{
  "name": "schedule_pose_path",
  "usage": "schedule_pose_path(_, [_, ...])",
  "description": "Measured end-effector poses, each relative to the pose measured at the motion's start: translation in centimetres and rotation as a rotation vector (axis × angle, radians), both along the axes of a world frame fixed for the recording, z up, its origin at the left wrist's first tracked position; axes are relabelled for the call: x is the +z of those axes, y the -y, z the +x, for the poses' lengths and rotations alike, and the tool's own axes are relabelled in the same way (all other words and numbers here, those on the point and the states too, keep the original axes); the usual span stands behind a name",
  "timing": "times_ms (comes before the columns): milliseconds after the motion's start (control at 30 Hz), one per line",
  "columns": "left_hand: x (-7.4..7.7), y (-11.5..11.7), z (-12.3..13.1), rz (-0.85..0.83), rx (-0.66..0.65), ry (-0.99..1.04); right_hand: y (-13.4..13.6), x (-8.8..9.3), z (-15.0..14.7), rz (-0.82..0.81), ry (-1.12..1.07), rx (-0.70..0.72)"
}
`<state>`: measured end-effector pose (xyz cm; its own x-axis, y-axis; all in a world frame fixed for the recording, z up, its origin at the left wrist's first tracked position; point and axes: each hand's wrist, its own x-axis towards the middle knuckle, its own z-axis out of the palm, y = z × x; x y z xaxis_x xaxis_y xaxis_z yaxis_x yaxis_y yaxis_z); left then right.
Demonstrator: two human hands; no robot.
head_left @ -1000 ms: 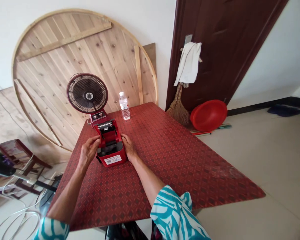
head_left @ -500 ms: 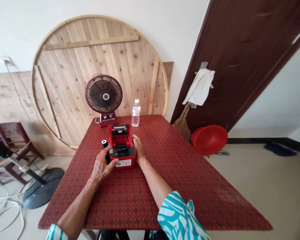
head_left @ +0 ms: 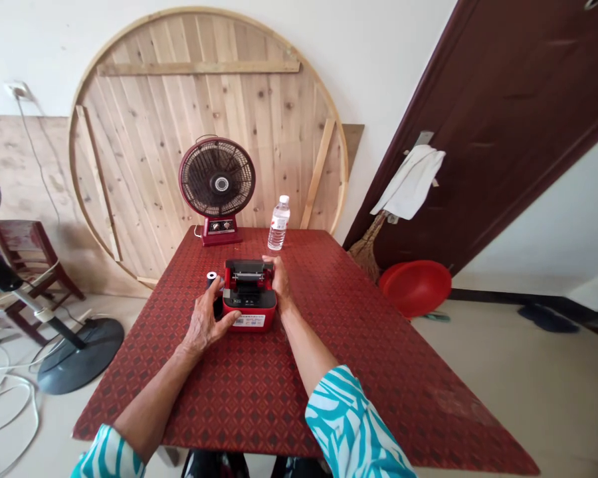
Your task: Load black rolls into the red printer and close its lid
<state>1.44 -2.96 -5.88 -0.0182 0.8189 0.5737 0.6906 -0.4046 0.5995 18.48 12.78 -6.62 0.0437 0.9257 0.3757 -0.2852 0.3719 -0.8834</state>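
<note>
As R hand (head_left: 280,282) pushes, printer lid's (head_left: 248,269) lower.

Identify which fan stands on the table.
The red desk fan, beyond the red label printer; the pedestal fan stands on the floor at far left.

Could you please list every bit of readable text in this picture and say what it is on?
White label on the red printer: print too small to read.
Water bottle label: too blurred to read.
Fan control panel: markings too small to read.
No text reads legibly anywhere.
</note>
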Motion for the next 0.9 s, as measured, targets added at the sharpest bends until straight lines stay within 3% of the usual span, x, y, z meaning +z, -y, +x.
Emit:
schedule_pose_path(67, [0.1, 0.0, 0.1, 0.04, 0.014, -0.014, 1.1, -0.3, 0.5, 0.028, 0.071, -0.066])
schedule_pose_path(167, [0.5, -0.1, 0.2, 0.128, 0.033, -0.068, 2.8, -0.7, 1.3, 0.201, 0.273, -0.147])
schedule_pose_path(267, [0.9, 0.0, 0.1, 0.151, 0.022, -0.129, 3.7, -0.9, 1.7, 0.234, 0.353, -0.18])
schedule_pose_path(700, [1.8, -0.1, -0.2, 0.008, 0.062, -0.243, 4.5, 0.2, 1.8, 0.134, 0.263, -0.13])
schedule_pose_path(900, [0.7, 0.0, -0.5, 0.018, 0.014, -0.204, 4.5, 0.0, 1.7, 0.099, 0.217, -0.126])
